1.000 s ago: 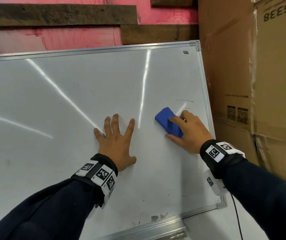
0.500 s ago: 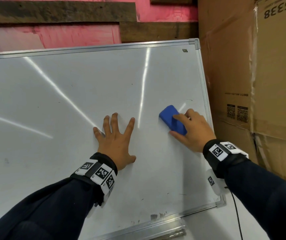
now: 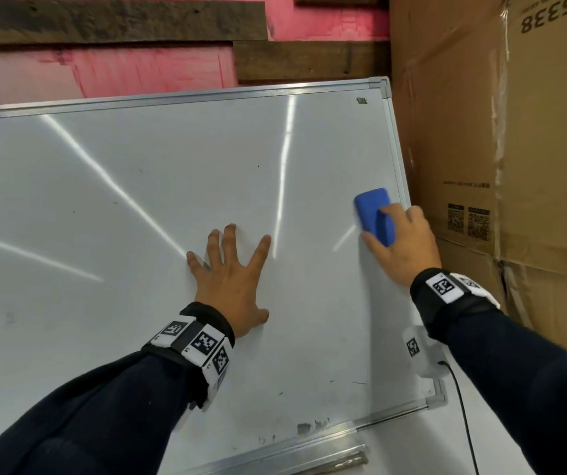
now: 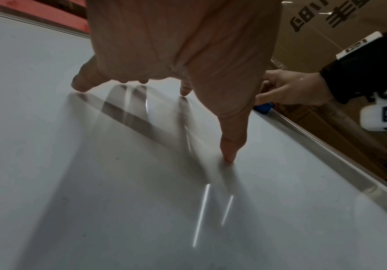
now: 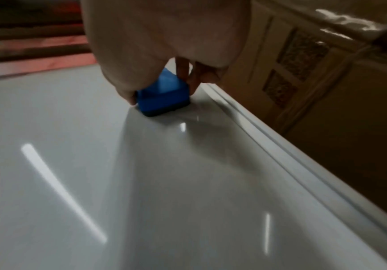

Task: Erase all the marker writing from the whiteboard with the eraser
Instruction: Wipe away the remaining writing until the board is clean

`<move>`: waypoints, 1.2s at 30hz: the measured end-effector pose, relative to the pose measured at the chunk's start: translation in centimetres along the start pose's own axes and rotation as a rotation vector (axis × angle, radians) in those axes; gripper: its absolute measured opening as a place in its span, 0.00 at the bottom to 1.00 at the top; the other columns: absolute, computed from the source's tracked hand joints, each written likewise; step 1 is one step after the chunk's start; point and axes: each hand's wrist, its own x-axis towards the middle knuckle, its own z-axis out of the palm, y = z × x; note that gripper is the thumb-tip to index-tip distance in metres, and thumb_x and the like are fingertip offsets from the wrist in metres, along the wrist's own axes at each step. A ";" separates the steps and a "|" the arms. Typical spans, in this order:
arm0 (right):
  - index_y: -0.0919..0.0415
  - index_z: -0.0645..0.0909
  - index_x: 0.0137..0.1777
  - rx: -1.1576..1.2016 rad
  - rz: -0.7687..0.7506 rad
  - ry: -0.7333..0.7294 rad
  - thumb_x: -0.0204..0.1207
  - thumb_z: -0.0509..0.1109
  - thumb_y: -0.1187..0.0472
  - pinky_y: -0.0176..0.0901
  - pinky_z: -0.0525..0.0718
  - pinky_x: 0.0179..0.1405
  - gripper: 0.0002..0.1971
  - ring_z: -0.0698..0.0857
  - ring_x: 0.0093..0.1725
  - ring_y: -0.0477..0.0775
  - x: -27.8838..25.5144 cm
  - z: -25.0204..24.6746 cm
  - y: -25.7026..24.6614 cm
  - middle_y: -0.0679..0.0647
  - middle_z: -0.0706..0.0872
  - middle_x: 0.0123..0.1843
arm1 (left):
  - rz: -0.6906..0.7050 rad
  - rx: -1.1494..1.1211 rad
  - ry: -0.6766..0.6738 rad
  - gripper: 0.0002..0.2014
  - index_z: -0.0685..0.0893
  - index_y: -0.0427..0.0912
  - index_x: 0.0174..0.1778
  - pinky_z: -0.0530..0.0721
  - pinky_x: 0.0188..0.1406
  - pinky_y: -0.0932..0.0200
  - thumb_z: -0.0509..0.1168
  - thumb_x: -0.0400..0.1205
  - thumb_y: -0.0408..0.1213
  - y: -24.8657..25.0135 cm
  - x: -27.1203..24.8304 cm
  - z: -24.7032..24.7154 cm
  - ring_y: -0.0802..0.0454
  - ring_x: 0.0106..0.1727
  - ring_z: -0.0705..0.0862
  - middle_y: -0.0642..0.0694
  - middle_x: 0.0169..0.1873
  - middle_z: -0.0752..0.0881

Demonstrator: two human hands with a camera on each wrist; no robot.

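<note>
While the dark sleeves (image 3: 103, 406) of both forearms filled the nearest part of the head view, each wrist carried a band of black-and-white square markers (image 3: 203, 341), and a thin black cable (image 3: 464, 413) trailed down from the white unit under the right wrist. Just beyond the sleeves ran the bottom rail of the whiteboard (image 3: 138, 186), whose metal frame leaned at a slant against the wall behind it. A few small dark smudges (image 3: 304, 428) sat along that lower edge.

Farther up the board, the left hand (image 3: 230, 279) lay flat near the middle, its fingers straight and spread wide, holding nothing; the left wrist view showed the fingertips (image 4: 228, 157) touching the glossy surface. To its right and a little higher, the right hand (image 3: 402, 241) gripped the blue eraser (image 3: 373, 214), thumb curled along one side and fingers along the other. The right wrist view showed the eraser's dark underside pressed flat on the board, just beside the right frame edge. The eraser looked slightly blurred.

The white surface around both hands bore only long bright reflections and scattered tiny specks. A small dark mark (image 3: 361, 100) sat near the top right corner. Past the frame stood large cardboard boxes (image 3: 515, 166) on the right, and behind the board a pink wall (image 3: 138, 70) with dark wooden planks (image 3: 114, 20).
</note>
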 end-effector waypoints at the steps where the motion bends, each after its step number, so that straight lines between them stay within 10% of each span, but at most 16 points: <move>1: 0.48 0.70 0.69 0.035 0.056 0.032 0.75 0.72 0.40 0.53 0.83 0.48 0.26 0.76 0.49 0.57 0.4 -0.1 0.1 0.54 0.72 0.53 | 0.000 -0.004 -0.007 0.63 0.32 0.64 0.82 0.49 0.76 0.19 0.74 0.65 0.65 0.0 -0.1 0.0 0.30 0.82 0.33 0.37 0.81 0.32; 11: 0.50 0.69 0.72 -0.005 0.006 -0.007 0.76 0.71 0.39 0.50 0.83 0.46 0.29 0.76 0.49 0.55 -2.1 0.7 0.0 0.53 0.71 0.53 | 0.190 0.109 -0.085 0.68 0.24 0.63 0.80 0.33 0.69 0.14 0.76 0.64 0.65 2.7 -3.4 2.6 0.29 0.80 0.24 0.35 0.79 0.22; 18: 0.50 0.72 0.69 -0.228 -0.510 -0.263 0.74 0.70 0.37 0.53 0.84 0.41 0.28 0.74 0.43 0.55 -4.7 1.8 -2.3 0.54 0.74 0.50 | 0.123 0.057 -0.123 0.67 0.23 0.64 0.79 0.41 0.71 0.14 0.76 0.67 0.63 2.3 -4.5 4.2 0.29 0.81 0.26 0.37 0.80 0.23; 23: 0.49 0.72 0.69 -0.010 -0.089 -0.033 0.76 0.72 0.42 0.48 0.80 0.43 0.25 0.75 0.46 0.56 -2.8 1.4 -3.2 0.54 0.71 0.50 | 0.115 0.051 -0.096 0.66 0.23 0.63 0.80 0.40 0.74 0.18 0.73 0.67 0.69 1.1 -4.8 4.4 0.31 0.82 0.28 0.39 0.81 0.25; 30: 0.52 0.78 0.65 -0.213 -0.655 -0.350 0.71 0.73 0.41 0.47 0.80 0.39 0.26 0.73 0.43 0.55 -10.0 3.9 -2.9 0.55 0.74 0.50 | 0.110 0.038 -0.049 0.63 0.27 0.61 0.82 0.37 0.77 0.23 0.69 0.68 0.71 0.3 -5.4 5.4 0.31 0.83 0.29 0.37 0.81 0.27; 36: 0.48 0.73 0.68 -0.146 -0.425 -0.338 0.68 0.79 0.44 0.52 0.83 0.39 0.30 0.74 0.42 0.55 -11.2 2.4 0.2 0.53 0.73 0.48 | 0.108 0.015 -0.048 0.61 0.30 0.60 0.83 0.40 0.77 0.22 0.70 0.69 0.69 0.1 -6.6 6.3 0.30 0.83 0.32 0.36 0.82 0.30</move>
